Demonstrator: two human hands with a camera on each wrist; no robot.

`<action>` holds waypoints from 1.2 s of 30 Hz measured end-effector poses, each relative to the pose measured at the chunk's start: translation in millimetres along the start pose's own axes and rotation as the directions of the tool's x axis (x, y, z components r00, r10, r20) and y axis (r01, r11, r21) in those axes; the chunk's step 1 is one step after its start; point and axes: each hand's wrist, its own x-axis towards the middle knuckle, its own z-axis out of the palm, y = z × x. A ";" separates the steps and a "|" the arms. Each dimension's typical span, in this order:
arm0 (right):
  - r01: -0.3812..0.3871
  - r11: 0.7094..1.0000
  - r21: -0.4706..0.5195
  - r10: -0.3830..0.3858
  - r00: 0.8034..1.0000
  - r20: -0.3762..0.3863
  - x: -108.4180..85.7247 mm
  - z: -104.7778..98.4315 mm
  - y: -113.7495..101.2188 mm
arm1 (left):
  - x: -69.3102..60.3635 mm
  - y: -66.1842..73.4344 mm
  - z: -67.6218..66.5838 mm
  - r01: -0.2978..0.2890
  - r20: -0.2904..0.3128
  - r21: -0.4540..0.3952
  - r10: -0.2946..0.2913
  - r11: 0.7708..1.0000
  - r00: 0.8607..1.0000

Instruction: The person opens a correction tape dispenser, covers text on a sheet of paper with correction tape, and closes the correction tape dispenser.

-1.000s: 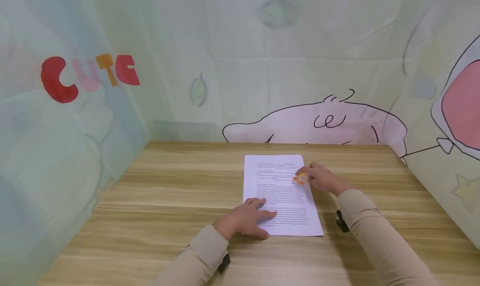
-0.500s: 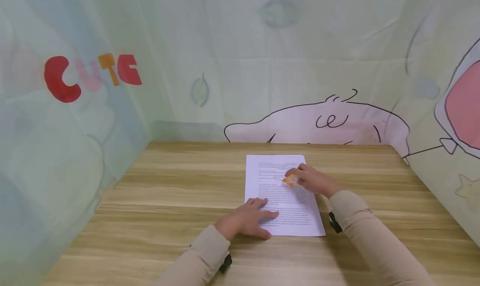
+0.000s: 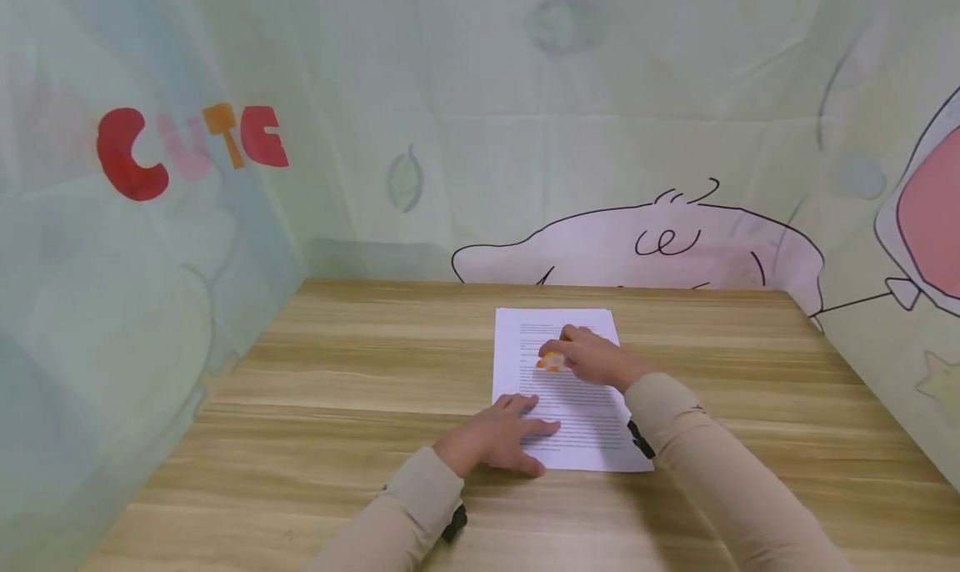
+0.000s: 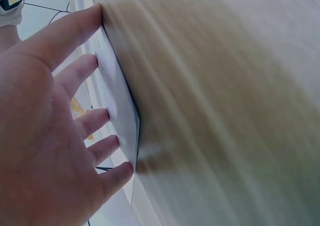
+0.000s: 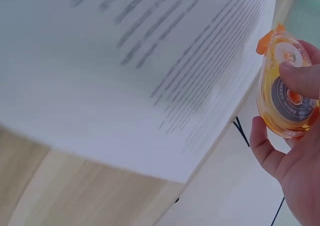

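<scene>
A printed sheet of paper [image 3: 585,439] lies on the wooden table, with what looks like another sheet under it. The left hand [image 3: 498,434] rests on its lower left part, fingers spread; in the left wrist view the fingertips of this hand [image 4: 60,121] touch the paper [image 4: 120,96] near its edge. Over the upper middle of the page, the right hand [image 3: 592,357] holds an orange and clear correction tape dispenser [image 3: 551,362]. The right wrist view has the dispenser [image 5: 287,91] pinched between thumb and fingers of the right hand [image 5: 300,171], its orange tip toward the printed lines.
The wooden table [image 3: 360,372] extends around the paper on all sides. Behind it and at both sides hang pale printed cloths [image 3: 360,138], with red and orange letters on the left. A dark band sits at each sleeve cuff.
The right hand has moved left across the page with the dispenser, from near the right edge to the upper middle. The left hand stays in place on the paper. The head view has shifted slightly.
</scene>
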 end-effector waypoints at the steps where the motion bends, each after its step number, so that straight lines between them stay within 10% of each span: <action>1: 0.002 1.000 -0.009 -0.002 1.000 0.004 2.3 0.3 -2.4 | -0.6 0.2 -0.6 0.000 0.000 0.001 0.000 1.000 1.000; 13: 0.087 0.993 -0.074 -0.089 0.996 -0.029 18.0 11.4 -13.5 | -3.6 2.9 -2.0 -0.014 0.000 0.009 0.014 1.000 1.000; 36: 0.000 0.982 -0.187 0.017 0.996 0.086 25.3 12.8 -29.4 | 0.6 0.0 0.3 -0.006 0.002 0.037 0.006 0.999 1.000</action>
